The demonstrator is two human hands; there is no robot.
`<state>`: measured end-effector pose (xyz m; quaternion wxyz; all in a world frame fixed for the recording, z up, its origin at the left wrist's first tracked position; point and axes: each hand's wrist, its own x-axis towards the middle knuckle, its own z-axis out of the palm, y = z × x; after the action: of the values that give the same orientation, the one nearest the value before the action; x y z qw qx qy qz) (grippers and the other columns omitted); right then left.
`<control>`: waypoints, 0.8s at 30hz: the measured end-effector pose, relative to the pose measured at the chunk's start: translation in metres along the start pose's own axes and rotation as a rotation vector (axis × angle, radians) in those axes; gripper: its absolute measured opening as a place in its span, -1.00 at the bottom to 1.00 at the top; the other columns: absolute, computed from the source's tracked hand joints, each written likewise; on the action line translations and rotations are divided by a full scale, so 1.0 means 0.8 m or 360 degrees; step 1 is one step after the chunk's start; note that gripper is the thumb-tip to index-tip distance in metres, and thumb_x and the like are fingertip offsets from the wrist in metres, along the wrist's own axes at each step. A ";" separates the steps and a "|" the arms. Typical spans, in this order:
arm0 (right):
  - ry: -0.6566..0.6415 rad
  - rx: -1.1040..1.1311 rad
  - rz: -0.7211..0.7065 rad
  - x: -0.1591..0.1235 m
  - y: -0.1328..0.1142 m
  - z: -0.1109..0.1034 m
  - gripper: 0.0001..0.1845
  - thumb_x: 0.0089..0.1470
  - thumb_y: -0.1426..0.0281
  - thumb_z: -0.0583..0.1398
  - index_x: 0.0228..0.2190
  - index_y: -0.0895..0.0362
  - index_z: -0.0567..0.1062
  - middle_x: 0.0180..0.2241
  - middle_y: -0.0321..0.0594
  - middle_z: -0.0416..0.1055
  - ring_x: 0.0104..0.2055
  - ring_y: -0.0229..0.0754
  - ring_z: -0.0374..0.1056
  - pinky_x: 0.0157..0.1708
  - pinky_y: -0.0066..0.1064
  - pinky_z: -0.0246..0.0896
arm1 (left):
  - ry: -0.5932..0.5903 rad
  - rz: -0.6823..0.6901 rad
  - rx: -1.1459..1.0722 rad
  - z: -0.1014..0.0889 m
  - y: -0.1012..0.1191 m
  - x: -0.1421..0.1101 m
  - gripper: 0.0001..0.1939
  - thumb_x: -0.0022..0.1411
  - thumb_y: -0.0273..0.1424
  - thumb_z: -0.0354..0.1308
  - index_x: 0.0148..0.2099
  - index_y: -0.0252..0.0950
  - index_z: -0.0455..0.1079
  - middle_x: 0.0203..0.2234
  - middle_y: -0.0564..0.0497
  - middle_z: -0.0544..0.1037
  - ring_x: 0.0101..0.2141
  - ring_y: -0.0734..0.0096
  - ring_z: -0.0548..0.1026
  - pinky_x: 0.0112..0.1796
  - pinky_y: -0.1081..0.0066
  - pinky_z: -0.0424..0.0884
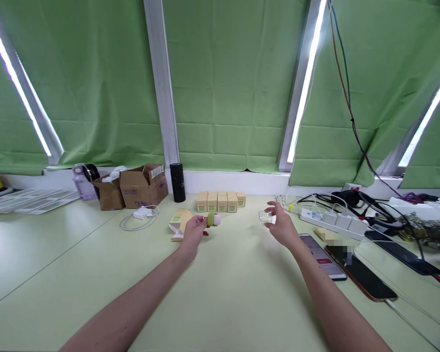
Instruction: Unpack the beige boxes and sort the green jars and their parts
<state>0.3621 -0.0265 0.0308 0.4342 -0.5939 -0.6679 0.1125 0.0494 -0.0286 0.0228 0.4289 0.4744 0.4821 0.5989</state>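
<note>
My left hand [195, 231] pinches a small roll-shaped item [214, 219], green around its body with a pale pink end. Just behind that hand lies an opened small kraft box [177, 224] with a white inside and a green label. Off to the right, my right hand [277, 222] grips a small clear plastic piece [264, 217], like a cap or cup, between thumb and fingers. A row of several small kraft boxes [217, 202] with green-edged labels stands farther back, between the two hands.
Cardboard boxes [141, 188], a black cylinder [177, 183] and a white charger with cable [143, 213] stand back left. To the right are phones [361, 272], a power strip [332, 222] and tangled cables. Green blinds [231, 88] hang behind the table.
</note>
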 end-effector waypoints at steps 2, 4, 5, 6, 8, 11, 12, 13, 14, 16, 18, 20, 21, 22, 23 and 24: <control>-0.0071 -0.0040 0.0066 0.001 0.009 0.005 -0.29 -0.06 0.55 0.24 0.12 -0.05 0.23 0.00 -0.18 0.54 -0.04 -0.02 0.45 -0.13 -0.21 0.27 | -0.0016 -0.0013 -0.0005 0.000 0.000 -0.001 -0.62 -0.05 -0.10 0.37 -0.36 -0.26 0.37 -0.43 -0.02 0.57 -0.34 0.29 0.51 -0.43 0.39 0.41; -0.0113 -0.0071 0.0108 0.001 0.018 0.009 -0.29 -0.06 0.57 0.24 0.12 -0.03 0.22 0.00 -0.16 0.54 -0.06 -0.04 0.46 -0.15 -0.25 0.27 | -0.0026 -0.0020 -0.0010 0.000 0.000 -0.001 -0.62 -0.05 -0.10 0.37 -0.36 -0.26 0.36 -0.43 -0.02 0.56 -0.34 0.29 0.51 -0.42 0.39 0.41; -0.0125 -0.0083 0.0121 0.002 0.021 0.012 -0.29 -0.07 0.58 0.24 0.11 -0.03 0.23 0.00 -0.15 0.54 -0.06 -0.04 0.46 -0.16 -0.26 0.26 | -0.0028 -0.0022 -0.0012 0.001 -0.001 -0.001 -0.62 -0.05 -0.11 0.37 -0.36 -0.26 0.36 -0.43 -0.02 0.56 -0.33 0.30 0.51 -0.42 0.40 0.41; -0.0133 -0.0092 0.0131 0.002 0.025 0.014 -0.29 -0.08 0.59 0.23 0.11 -0.02 0.23 0.00 -0.14 0.54 -0.07 -0.05 0.46 -0.17 -0.27 0.26 | -0.0027 -0.0023 -0.0015 0.001 -0.001 -0.001 -0.62 -0.05 -0.11 0.38 -0.36 -0.26 0.36 -0.43 -0.02 0.55 -0.33 0.30 0.51 -0.42 0.40 0.41; -0.0150 -0.0109 0.0150 0.002 0.031 0.019 -0.28 -0.10 0.60 0.23 0.10 -0.01 0.24 -0.01 -0.12 0.55 -0.09 -0.05 0.47 -0.19 -0.29 0.25 | -0.0028 -0.0026 -0.0020 0.002 -0.002 -0.001 -0.61 -0.05 -0.10 0.38 -0.36 -0.26 0.35 -0.42 -0.02 0.55 -0.33 0.30 0.50 -0.41 0.40 0.41; -0.0175 -0.0131 0.0175 0.003 0.038 0.025 -0.27 -0.10 0.61 0.23 0.11 0.02 0.24 -0.02 -0.09 0.55 -0.12 -0.06 0.47 -0.21 -0.31 0.23 | -0.0036 -0.0034 -0.0028 0.002 -0.002 -0.002 -0.61 -0.04 -0.09 0.37 -0.35 -0.26 0.36 -0.42 -0.02 0.55 -0.31 0.30 0.50 -0.41 0.39 0.42; -0.0182 -0.0135 0.0180 0.003 0.039 0.027 -0.27 -0.10 0.61 0.23 0.11 0.02 0.24 -0.01 -0.09 0.55 -0.12 -0.07 0.47 -0.21 -0.32 0.23 | -0.0040 -0.0036 -0.0030 0.002 -0.001 -0.003 -0.61 -0.03 -0.08 0.36 -0.34 -0.26 0.36 -0.42 -0.03 0.55 -0.31 0.30 0.50 -0.41 0.39 0.42; -0.0187 -0.0137 0.0184 0.004 0.040 0.029 -0.27 -0.09 0.62 0.23 0.12 0.03 0.23 -0.01 -0.08 0.55 -0.11 -0.07 0.47 -0.20 -0.32 0.23 | -0.0044 -0.0038 -0.0032 0.002 -0.001 -0.003 -0.60 -0.03 -0.08 0.36 -0.34 -0.26 0.36 -0.42 -0.03 0.55 -0.31 0.30 0.49 -0.41 0.39 0.42; -0.0191 -0.0139 0.0188 0.004 0.041 0.030 -0.27 -0.09 0.62 0.23 0.12 0.03 0.23 0.00 -0.09 0.55 -0.11 -0.08 0.47 -0.20 -0.33 0.24 | -0.0047 -0.0040 -0.0034 0.002 0.000 -0.004 -0.60 -0.04 -0.08 0.37 -0.34 -0.26 0.37 -0.42 -0.02 0.54 -0.31 0.30 0.49 -0.41 0.39 0.42; -0.0197 -0.0143 0.0198 0.005 0.043 0.032 -0.27 -0.09 0.62 0.22 0.12 0.03 0.23 0.00 -0.10 0.55 -0.10 -0.09 0.47 -0.20 -0.35 0.23 | -0.0050 -0.0044 -0.0036 0.003 0.001 -0.005 -0.59 -0.05 -0.08 0.38 -0.34 -0.27 0.37 -0.42 -0.02 0.54 -0.32 0.31 0.49 -0.41 0.39 0.42; -0.0196 -0.0147 0.0214 0.005 0.045 0.034 -0.26 -0.09 0.62 0.22 0.13 0.02 0.22 0.01 -0.10 0.54 -0.10 -0.10 0.47 -0.20 -0.37 0.24 | -0.0046 -0.0046 -0.0037 0.003 0.002 -0.006 -0.59 -0.05 -0.08 0.38 -0.35 -0.27 0.37 -0.43 -0.01 0.53 -0.32 0.31 0.48 -0.41 0.40 0.41; -0.0191 -0.0149 0.0231 0.006 0.047 0.037 -0.26 -0.08 0.62 0.21 0.14 0.03 0.21 0.02 -0.10 0.54 -0.08 -0.10 0.48 -0.20 -0.38 0.24 | -0.0042 -0.0048 -0.0034 0.003 0.002 -0.006 -0.59 -0.05 -0.08 0.39 -0.35 -0.27 0.36 -0.44 -0.01 0.54 -0.33 0.32 0.47 -0.41 0.39 0.41; -0.0186 -0.0150 0.0236 0.007 0.048 0.038 -0.26 -0.07 0.62 0.21 0.14 0.03 0.21 0.03 -0.09 0.53 -0.07 -0.10 0.48 -0.19 -0.37 0.25 | -0.0041 -0.0050 -0.0034 0.004 0.002 -0.006 -0.59 -0.05 -0.08 0.39 -0.35 -0.27 0.36 -0.45 -0.01 0.54 -0.34 0.32 0.47 -0.41 0.39 0.41; -0.0182 -0.0149 0.0240 0.007 0.049 0.040 -0.26 -0.07 0.62 0.21 0.15 0.03 0.20 0.04 -0.08 0.53 -0.06 -0.09 0.48 -0.18 -0.37 0.26 | -0.0041 -0.0051 -0.0033 0.004 0.001 -0.006 -0.59 -0.05 -0.08 0.39 -0.35 -0.27 0.36 -0.45 -0.02 0.54 -0.34 0.32 0.47 -0.41 0.39 0.41; -0.0177 -0.0148 0.0241 0.007 0.050 0.042 -0.27 -0.06 0.61 0.20 0.15 0.04 0.20 0.06 -0.07 0.52 -0.04 -0.09 0.48 -0.16 -0.37 0.27 | -0.0041 -0.0053 -0.0034 0.004 0.001 -0.006 -0.58 -0.06 -0.08 0.40 -0.35 -0.27 0.37 -0.45 -0.02 0.54 -0.34 0.32 0.47 -0.42 0.39 0.41; -0.0172 -0.0146 0.0239 0.008 0.051 0.044 -0.28 -0.04 0.61 0.19 0.15 0.04 0.20 0.07 -0.06 0.52 -0.02 -0.08 0.48 -0.14 -0.36 0.27 | -0.0042 -0.0054 -0.0034 0.004 0.001 -0.006 -0.58 -0.06 -0.08 0.40 -0.35 -0.27 0.37 -0.46 -0.02 0.54 -0.35 0.32 0.47 -0.42 0.40 0.41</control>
<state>0.3661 0.0030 -0.0147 0.3603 -0.6547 -0.6484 0.1457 0.0537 -0.0324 0.0228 0.4503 0.4694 0.4778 0.5904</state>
